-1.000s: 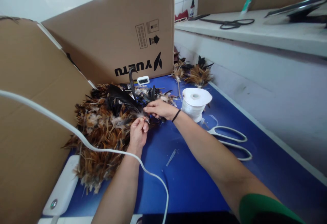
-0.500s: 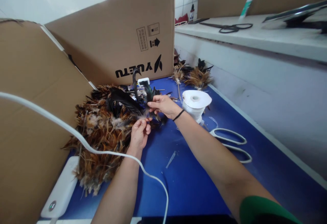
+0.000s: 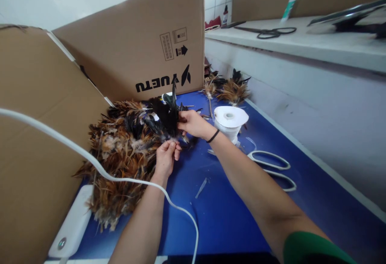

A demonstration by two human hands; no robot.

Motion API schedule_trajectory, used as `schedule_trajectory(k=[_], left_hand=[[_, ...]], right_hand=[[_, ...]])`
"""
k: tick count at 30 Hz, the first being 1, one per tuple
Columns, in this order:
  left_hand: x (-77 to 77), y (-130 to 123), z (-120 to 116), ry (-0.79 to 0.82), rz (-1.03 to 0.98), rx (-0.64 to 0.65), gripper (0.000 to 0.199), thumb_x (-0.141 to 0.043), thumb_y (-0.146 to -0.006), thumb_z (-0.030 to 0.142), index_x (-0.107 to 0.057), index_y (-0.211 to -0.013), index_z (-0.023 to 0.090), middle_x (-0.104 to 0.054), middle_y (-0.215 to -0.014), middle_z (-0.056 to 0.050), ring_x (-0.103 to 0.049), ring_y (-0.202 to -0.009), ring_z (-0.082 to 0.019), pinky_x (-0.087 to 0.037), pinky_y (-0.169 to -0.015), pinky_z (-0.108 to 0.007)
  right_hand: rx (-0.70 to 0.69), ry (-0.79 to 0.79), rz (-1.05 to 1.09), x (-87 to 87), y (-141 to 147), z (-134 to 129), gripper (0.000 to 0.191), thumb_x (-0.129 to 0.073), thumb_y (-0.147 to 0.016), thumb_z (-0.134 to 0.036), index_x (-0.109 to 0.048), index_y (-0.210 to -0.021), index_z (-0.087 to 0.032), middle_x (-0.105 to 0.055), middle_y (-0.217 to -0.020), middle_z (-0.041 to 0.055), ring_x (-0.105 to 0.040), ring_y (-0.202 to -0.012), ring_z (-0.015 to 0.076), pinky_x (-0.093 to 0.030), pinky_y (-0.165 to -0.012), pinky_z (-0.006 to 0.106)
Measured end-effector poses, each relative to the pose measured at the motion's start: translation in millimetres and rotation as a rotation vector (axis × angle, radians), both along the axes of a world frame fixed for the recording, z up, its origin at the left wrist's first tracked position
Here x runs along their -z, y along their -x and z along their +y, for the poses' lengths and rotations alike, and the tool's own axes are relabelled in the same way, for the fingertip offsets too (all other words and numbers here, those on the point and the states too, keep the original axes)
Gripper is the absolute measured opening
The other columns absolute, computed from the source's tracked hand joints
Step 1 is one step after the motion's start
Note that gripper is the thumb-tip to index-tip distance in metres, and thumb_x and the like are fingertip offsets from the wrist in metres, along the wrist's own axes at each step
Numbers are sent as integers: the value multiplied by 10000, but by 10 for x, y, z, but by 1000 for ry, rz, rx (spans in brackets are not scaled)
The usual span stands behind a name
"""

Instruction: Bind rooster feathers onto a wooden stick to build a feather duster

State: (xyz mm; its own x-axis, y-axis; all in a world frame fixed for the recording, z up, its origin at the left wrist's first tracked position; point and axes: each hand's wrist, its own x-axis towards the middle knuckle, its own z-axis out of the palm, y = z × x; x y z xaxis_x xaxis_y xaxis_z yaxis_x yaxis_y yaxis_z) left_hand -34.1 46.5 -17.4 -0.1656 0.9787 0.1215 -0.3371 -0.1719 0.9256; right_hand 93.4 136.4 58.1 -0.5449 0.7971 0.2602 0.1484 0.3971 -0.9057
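My left hand [image 3: 166, 157] pinches the fluffy base of several black feathers [image 3: 165, 115], which fan upward. At their right side is my right hand [image 3: 193, 123], its thumb and fingers closed on the edge of the same black feathers; the fingertips are partly hidden. Beneath and to the left of them lies a large heap of brown feathers [image 3: 123, 163]. A white spool [image 3: 230, 117] stands just right of my right wrist, which wears a black band.
White-handled scissors [image 3: 271, 161] lie right of the spool. A white cable [image 3: 114, 179] crosses in front of my left forearm. Cardboard boxes [image 3: 129, 47] stand behind and at left. A white device [image 3: 72, 224] lies at lower left, brown feather bunches [image 3: 233, 91] at the back.
The black feathers have gone from spread apart to a denser, more upright fan. My right hand has shifted slightly right, and its fingers are now partly behind the feathers.
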Motion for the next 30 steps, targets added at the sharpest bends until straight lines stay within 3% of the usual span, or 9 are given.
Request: schedule_trajectory(k=[7,12,30], left_hand=[[20,2,10,-18,64,-56,253,-640,-749,364,-614,-744,112,-581,-625,-5,-396,-390,-25,-302,-399,-176],[31,8,14,-14,70,-65,243,-635,-754,355,-619,-745,113,-585,-610,-2,-421,-394,-37,-318,-416,-186],[20,13,6,-21,129,-91,273,-615,-769,372,-610,-681,114,-553,-521,7,-449,-413,-56,-344,-471,-196]], right_hand=[[59,-108,-43,30,-64,58,49,-536,-727,-179,-513,-687,-165,-592,-607,-14,-562,-515,97,-423,-463,185],[25,-89,-99,6,-40,32,63,-530,-669,-96,-529,-683,-158,-591,-592,-20,-558,-478,91,-430,-458,183],[67,-9,-226,-55,20,-100,58,-540,-663,-92,-573,-670,-138,-642,-612,25,-563,-416,93,-414,-388,163]])
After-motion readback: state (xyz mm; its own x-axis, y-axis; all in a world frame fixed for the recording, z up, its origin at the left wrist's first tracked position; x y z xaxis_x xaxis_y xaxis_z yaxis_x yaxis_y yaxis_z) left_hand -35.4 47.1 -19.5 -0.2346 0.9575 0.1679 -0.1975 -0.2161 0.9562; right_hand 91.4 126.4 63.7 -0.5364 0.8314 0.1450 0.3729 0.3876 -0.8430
